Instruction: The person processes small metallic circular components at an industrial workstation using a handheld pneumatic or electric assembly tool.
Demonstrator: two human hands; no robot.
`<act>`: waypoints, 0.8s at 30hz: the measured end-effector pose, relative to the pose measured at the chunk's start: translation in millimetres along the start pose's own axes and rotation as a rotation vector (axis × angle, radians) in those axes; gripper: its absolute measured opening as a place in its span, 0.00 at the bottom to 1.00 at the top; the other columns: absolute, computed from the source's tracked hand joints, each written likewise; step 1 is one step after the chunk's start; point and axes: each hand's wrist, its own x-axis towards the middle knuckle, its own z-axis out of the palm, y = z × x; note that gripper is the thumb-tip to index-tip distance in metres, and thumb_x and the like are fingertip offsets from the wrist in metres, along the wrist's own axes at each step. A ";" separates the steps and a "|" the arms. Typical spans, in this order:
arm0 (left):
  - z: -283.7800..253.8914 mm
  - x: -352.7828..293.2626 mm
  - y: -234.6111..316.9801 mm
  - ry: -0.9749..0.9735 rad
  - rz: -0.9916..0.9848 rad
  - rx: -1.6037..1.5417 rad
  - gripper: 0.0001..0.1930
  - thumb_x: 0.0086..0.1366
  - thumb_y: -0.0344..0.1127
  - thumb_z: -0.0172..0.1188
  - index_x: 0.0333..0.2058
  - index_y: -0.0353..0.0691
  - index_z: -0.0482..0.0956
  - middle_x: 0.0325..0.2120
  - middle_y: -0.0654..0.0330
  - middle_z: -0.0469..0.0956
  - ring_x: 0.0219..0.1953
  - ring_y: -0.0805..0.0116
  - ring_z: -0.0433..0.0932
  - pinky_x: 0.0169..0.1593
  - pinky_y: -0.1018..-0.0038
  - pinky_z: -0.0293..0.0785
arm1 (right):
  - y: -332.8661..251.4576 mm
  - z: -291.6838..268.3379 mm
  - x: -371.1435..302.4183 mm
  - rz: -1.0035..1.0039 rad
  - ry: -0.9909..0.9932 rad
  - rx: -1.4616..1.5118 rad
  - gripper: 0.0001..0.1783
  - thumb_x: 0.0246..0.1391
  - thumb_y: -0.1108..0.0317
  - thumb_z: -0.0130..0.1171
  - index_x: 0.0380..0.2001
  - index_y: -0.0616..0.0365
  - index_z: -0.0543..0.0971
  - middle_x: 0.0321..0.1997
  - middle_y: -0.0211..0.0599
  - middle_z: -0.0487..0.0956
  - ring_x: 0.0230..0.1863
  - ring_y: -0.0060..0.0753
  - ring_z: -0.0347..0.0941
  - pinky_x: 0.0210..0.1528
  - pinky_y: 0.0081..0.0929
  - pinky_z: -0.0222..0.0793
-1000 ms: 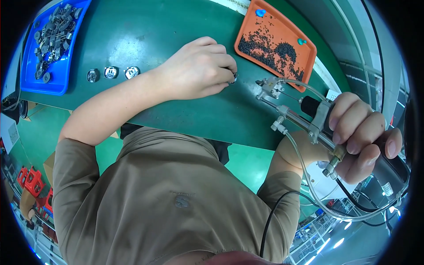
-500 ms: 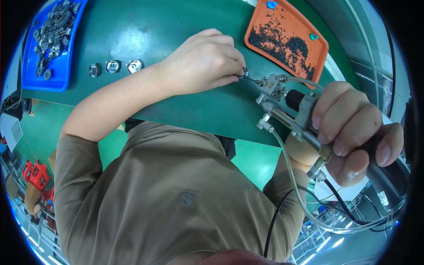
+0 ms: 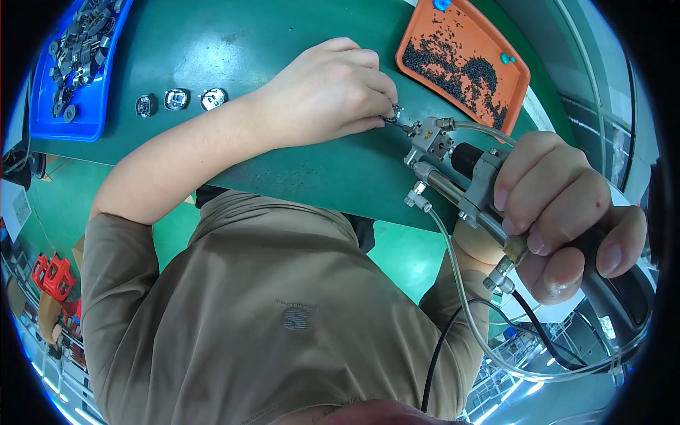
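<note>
- Hands: 2, both yours. L hand (image 3: 336, 92) has its fingertips pinched on 1 sm. metal part (image 3: 396, 112); R hand (image 3: 559, 205) is wrapped round 1 hand tool (image 3: 483, 180).
- Loose pcs on the green table (image 3: 283, 173): 3, in a row on the left, i.e. dark-sided pc (image 3: 145, 105), middle pc (image 3: 176, 99), right-hand pc (image 3: 212, 98).
- Trays: 2. Blue tray (image 3: 85, 117), far left, w/ a pile of grey parts (image 3: 79, 57), too many to count; orange tray (image 3: 513, 81), far right, w/ countless tiny black bits (image 3: 478, 71) & 2 knob-like pcs, 1 blue (image 3: 442, 4), 1 teal (image 3: 506, 59).
- Your part: silvery w/ dark patches, mostly hidden by your fingers. It's right of centre, just near of the orange tray, apart from it.
- Tool's tip points left at the part; can't tell if touching.
</note>
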 end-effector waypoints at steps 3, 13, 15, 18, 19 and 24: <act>-0.2 0.6 -0.5 -0.002 -0.004 0.001 0.07 0.56 0.35 0.72 0.34 0.43 0.87 0.40 0.69 0.84 0.42 0.66 0.78 0.51 0.67 0.73 | -0.4 1.0 1.3 0.013 0.009 -0.012 0.13 0.69 0.59 0.59 0.54 0.38 0.71 0.28 0.21 0.73 0.23 0.20 0.71 0.29 0.26 0.66; -9.3 7.0 -0.4 -0.035 0.032 0.039 0.05 0.57 0.36 0.67 0.31 0.43 0.85 0.39 0.69 0.83 0.40 0.65 0.77 0.48 0.66 0.73 | 15.9 4.6 16.5 -0.095 0.025 0.018 0.12 0.65 0.70 0.59 0.43 0.45 0.66 0.24 0.26 0.70 0.18 0.25 0.67 0.23 0.29 0.66; 7.1 6.9 -0.8 -0.013 0.032 0.033 0.05 0.58 0.39 0.64 0.27 0.47 0.82 0.33 0.69 0.80 0.39 0.65 0.76 0.45 0.66 0.73 | 1.5 18.1 22.9 -0.012 0.095 -0.096 0.13 0.63 0.72 0.60 0.43 0.45 0.66 0.23 0.27 0.71 0.18 0.25 0.67 0.22 0.29 0.66; 1.4 -1.6 4.8 0.032 0.040 0.064 0.05 0.54 0.39 0.66 0.25 0.47 0.82 0.30 0.71 0.79 0.38 0.68 0.76 0.46 0.67 0.71 | 10.6 29.9 17.5 -0.123 0.183 -0.006 0.15 0.60 0.73 0.61 0.42 0.47 0.66 0.22 0.25 0.70 0.17 0.24 0.67 0.21 0.27 0.65; 2.7 -2.3 8.9 0.055 0.049 0.107 0.05 0.53 0.39 0.66 0.24 0.47 0.82 0.28 0.70 0.79 0.39 0.68 0.76 0.46 0.67 0.71 | 5.7 22.2 11.2 -0.155 0.148 0.016 0.15 0.60 0.72 0.61 0.43 0.47 0.66 0.22 0.23 0.70 0.17 0.23 0.67 0.22 0.25 0.65; -71.4 -7.4 13.0 0.047 -0.038 0.553 0.04 0.48 0.37 0.65 0.23 0.47 0.80 0.25 0.68 0.77 0.35 0.65 0.77 0.43 0.65 0.74 | -29.7 -4.4 -7.2 -0.395 0.402 0.033 0.13 0.58 0.69 0.66 0.44 0.49 0.74 0.21 0.21 0.72 0.17 0.17 0.69 0.24 0.17 0.66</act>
